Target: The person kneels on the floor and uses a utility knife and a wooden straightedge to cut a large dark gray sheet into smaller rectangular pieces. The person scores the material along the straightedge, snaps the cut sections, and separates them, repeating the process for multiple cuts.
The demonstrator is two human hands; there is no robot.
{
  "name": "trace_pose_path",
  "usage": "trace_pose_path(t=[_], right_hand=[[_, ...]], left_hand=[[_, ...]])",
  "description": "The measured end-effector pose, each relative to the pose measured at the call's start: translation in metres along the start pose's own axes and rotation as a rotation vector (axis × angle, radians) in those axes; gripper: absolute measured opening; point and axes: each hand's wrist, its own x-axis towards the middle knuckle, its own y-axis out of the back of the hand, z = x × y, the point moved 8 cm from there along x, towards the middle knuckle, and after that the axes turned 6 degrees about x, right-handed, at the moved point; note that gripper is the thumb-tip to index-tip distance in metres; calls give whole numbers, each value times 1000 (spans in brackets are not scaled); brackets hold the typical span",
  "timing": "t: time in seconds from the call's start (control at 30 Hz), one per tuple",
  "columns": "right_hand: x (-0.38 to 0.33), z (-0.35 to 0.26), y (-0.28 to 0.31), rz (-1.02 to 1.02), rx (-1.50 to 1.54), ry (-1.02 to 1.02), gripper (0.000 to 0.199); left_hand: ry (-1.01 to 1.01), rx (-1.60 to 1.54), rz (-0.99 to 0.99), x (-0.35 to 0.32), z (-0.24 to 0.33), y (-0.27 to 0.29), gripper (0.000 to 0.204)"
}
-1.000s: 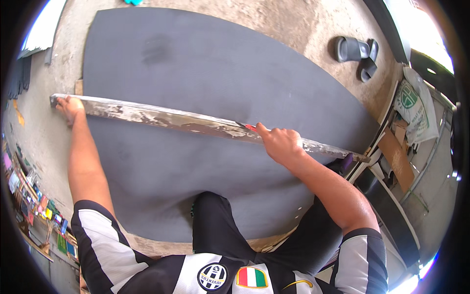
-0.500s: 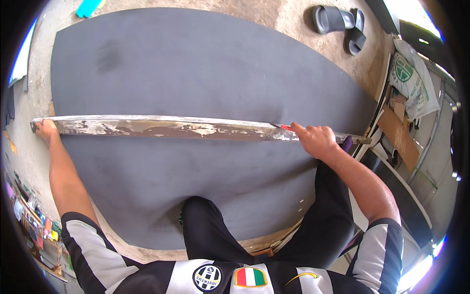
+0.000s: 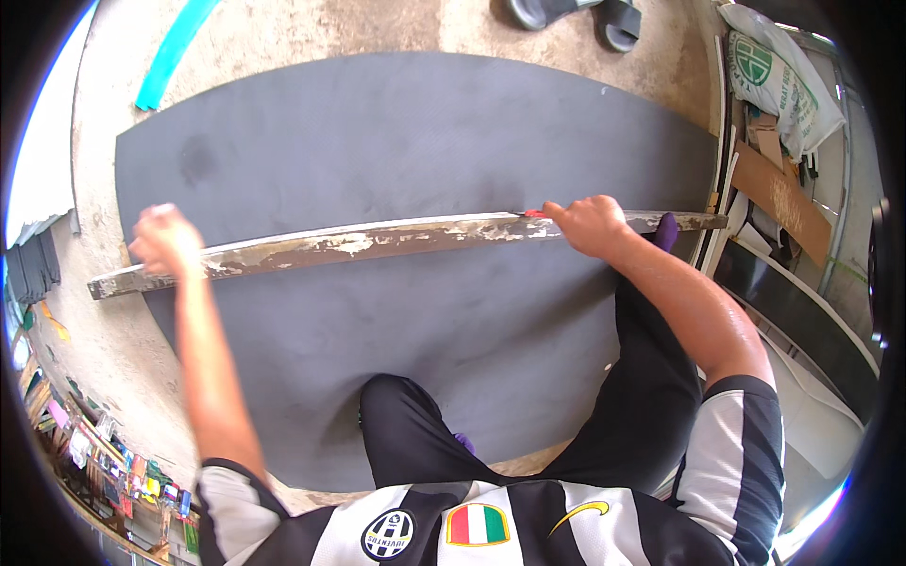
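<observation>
A large dark grey sheet (image 3: 415,141) lies flat on the concrete floor. Across it runs a long worn wooden straightedge (image 3: 377,241) with flaking pale paint. My left hand (image 3: 162,238) is blurred and sits on the straightedge near its left end; whether it grips or only presses is unclear. My right hand (image 3: 590,224) rests on the straightedge toward its right end and holds a small red-tipped tool (image 3: 533,213) against the upper edge of the wood. My knee in dark trousers (image 3: 406,415) rests on the sheet below the straightedge.
A pair of dark sandals (image 3: 576,11) lies on the concrete at the top. A teal strip (image 3: 175,52) lies top left. A printed white sack (image 3: 779,80), cardboard and stacked boards (image 3: 802,292) crowd the right side. Small colourful items (image 3: 104,462) sit at lower left.
The straightedge has shifted right and tilted, its left end now lower. My left hand moved inward along it from the very end. My right hand with the red-tipped tool stays near the right end.
</observation>
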Motion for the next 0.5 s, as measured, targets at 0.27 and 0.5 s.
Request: trace_pose_path(t=[0.27,0.5], right_hand=[[5,-3,-11,75,151,51,23],[5,-11,-11,112,291,168,47]], left_hand=[[-425,-87,-485,-311,318,93,62],[-432,62,-376,-315,303,76,61]])
